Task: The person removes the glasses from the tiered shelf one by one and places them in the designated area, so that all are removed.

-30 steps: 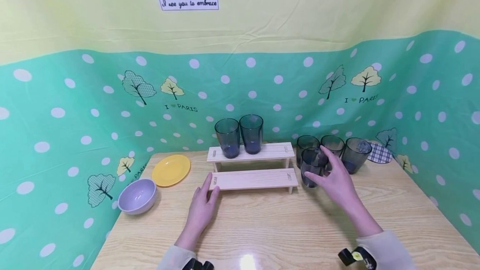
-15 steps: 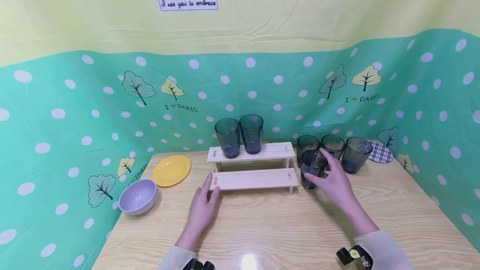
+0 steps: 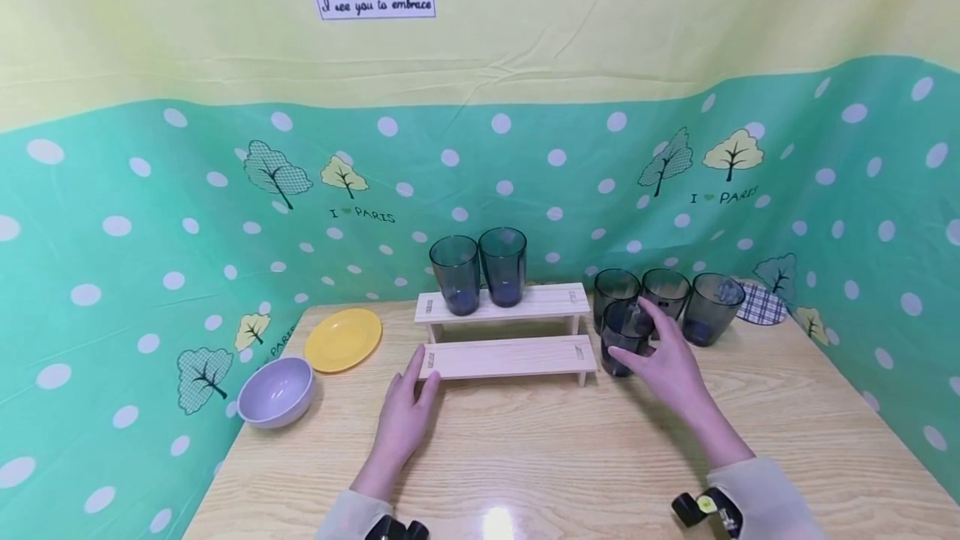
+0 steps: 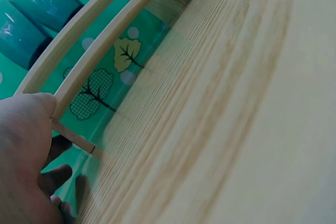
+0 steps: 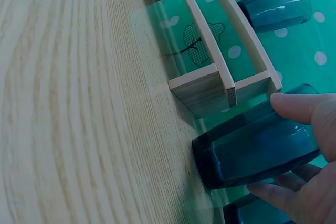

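My right hand (image 3: 669,365) grips a dark tinted drinking glass (image 3: 617,357) by its sides, thumb on one side and fingers on the other. The glass is upright by the right end of a two-step wooden rack (image 3: 510,358), its base at the tabletop. In the right wrist view the thumb lies near the rim of this glass (image 5: 252,145). My left hand (image 3: 405,415) holds the left end of the rack's lower step, thumb at the front edge. Two glasses (image 3: 454,277) stand side by side on the upper step, towards its left. The lower step bears nothing.
Several more glasses (image 3: 708,311) stand behind and right of the held one, close together. A checked round piece (image 3: 761,305) lies behind them. At the left are a yellow plate (image 3: 342,341) and a purple bowl (image 3: 276,392). A printed cloth (image 3: 525,157) hangs around the wooden table (image 3: 555,457).
The glass in my right hand has come down slightly, mostly in the first half second. My left hand and the rack have stayed in place.
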`<action>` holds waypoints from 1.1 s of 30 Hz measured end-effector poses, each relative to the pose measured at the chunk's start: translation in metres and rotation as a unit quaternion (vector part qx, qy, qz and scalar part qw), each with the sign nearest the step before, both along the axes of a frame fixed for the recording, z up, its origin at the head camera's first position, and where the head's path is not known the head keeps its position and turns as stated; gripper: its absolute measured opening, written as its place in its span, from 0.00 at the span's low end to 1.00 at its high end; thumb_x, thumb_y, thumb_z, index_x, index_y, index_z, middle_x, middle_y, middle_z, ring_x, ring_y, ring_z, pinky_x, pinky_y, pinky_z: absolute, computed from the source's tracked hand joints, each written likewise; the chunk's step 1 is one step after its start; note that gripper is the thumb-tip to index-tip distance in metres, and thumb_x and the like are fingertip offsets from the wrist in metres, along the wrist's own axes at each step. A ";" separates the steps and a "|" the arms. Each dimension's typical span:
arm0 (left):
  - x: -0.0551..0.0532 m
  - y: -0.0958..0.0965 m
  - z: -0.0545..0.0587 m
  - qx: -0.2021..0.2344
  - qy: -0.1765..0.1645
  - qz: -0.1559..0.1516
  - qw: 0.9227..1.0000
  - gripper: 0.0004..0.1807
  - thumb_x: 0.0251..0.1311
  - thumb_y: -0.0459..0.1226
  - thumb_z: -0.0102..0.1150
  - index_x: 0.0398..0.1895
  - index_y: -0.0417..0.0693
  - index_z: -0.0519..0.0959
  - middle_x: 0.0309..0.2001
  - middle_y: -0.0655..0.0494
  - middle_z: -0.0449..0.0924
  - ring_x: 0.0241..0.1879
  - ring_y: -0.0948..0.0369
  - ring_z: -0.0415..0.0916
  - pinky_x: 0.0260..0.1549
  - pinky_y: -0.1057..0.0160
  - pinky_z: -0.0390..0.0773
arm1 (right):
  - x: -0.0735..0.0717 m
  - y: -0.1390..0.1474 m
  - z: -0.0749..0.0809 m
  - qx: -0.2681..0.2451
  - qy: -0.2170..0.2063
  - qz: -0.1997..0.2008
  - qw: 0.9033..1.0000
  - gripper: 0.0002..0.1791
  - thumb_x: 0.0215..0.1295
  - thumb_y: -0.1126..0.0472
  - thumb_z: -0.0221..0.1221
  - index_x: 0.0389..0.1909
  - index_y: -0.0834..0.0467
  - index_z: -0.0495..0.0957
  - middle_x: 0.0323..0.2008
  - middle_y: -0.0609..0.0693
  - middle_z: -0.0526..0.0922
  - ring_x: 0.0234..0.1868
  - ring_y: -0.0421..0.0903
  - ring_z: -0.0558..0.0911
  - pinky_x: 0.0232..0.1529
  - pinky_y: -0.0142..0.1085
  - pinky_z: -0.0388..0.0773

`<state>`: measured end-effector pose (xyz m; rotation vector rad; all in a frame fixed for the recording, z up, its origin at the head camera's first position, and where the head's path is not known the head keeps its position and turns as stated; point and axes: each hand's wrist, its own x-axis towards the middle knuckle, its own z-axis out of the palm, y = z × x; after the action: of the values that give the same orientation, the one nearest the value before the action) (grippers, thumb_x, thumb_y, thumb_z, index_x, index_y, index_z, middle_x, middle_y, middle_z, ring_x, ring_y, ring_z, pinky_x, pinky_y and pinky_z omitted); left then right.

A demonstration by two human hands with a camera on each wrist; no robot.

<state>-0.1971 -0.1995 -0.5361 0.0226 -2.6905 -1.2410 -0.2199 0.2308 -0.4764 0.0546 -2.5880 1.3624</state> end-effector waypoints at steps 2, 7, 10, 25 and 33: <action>0.000 0.000 0.000 0.001 0.000 0.001 1.000 0.37 0.86 0.57 0.50 0.90 0.56 0.59 0.83 0.39 0.64 0.80 0.23 0.51 0.75 0.20 0.56 | 0.000 0.000 -0.001 0.001 0.005 0.002 1.000 0.59 0.68 0.52 0.79 0.90 0.55 0.52 0.79 0.76 0.59 0.70 0.75 0.74 0.67 0.62 0.80; 0.000 0.000 0.000 0.003 0.003 0.004 1.000 0.37 0.86 0.57 0.52 0.90 0.56 0.60 0.83 0.40 0.65 0.80 0.23 0.51 0.75 0.21 0.57 | 0.000 0.000 -0.003 0.004 0.013 0.006 1.000 0.58 0.69 0.54 0.78 0.90 0.56 0.52 0.77 0.76 0.60 0.69 0.75 0.76 0.67 0.62 0.80; 0.000 0.000 0.000 0.002 0.003 0.004 1.000 0.37 0.86 0.56 0.52 0.90 0.57 0.60 0.83 0.40 0.65 0.80 0.23 0.52 0.75 0.21 0.56 | 0.000 -0.001 -0.003 0.007 0.014 0.007 1.000 0.58 0.69 0.54 0.78 0.90 0.56 0.52 0.76 0.76 0.60 0.69 0.76 0.75 0.67 0.64 0.79; -0.002 -0.001 -0.002 0.007 -0.001 -0.002 1.000 0.38 0.86 0.57 0.51 0.90 0.56 0.59 0.84 0.41 0.63 0.81 0.24 0.51 0.76 0.22 0.56 | 0.006 0.000 0.013 0.028 0.000 0.001 1.000 0.65 0.68 0.44 0.78 0.92 0.50 0.45 0.83 0.73 0.53 0.78 0.78 0.63 0.71 0.78 0.65; -0.002 -0.001 -0.002 0.002 0.002 0.002 1.000 0.37 0.86 0.57 0.51 0.90 0.56 0.60 0.83 0.39 0.65 0.80 0.23 0.52 0.75 0.21 0.57 | 0.010 -0.006 0.039 0.033 0.066 -0.017 0.997 0.64 0.67 0.44 0.79 0.92 0.50 0.48 0.83 0.68 0.57 0.79 0.74 0.63 0.69 0.79 0.65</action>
<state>-0.1988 -0.2002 -0.5384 0.0246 -2.6835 -1.2432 -0.2096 0.2247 -0.4378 0.1074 -2.5117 1.2172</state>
